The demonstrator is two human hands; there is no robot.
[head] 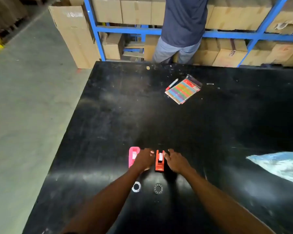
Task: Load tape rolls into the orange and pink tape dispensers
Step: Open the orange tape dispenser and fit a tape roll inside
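The table's left edge (69, 125) runs close to the work, so anything pushed leftward has little room before the floor; just inside it stands the pink dispenser (133, 156), partly covered by the left hand (143, 160), which lies over its right side with fingers curled, though whether it truly clamps the body or only rests there cannot be told. Next comes the orange dispenser (159, 161), upright between both hands, something white showing in its cradle. The right hand (175, 161) sits just beside its right flank, fingers loosely bent and holding nothing visible. Nearer the person lie two tape rolls (136, 186) side by side, the second tape roll (158, 188) darker, both still loose on the black surface, so loading looks unfinished. To do this step well, I judge one hand should steady a dispenser while the other fetches a roll, seating it squarely in the cradle. Open room lies ahead and to the right; a coloured packet (183, 89) and a pen (172, 84) are well apart, and pale plastic wrap (281, 164) sits at far right
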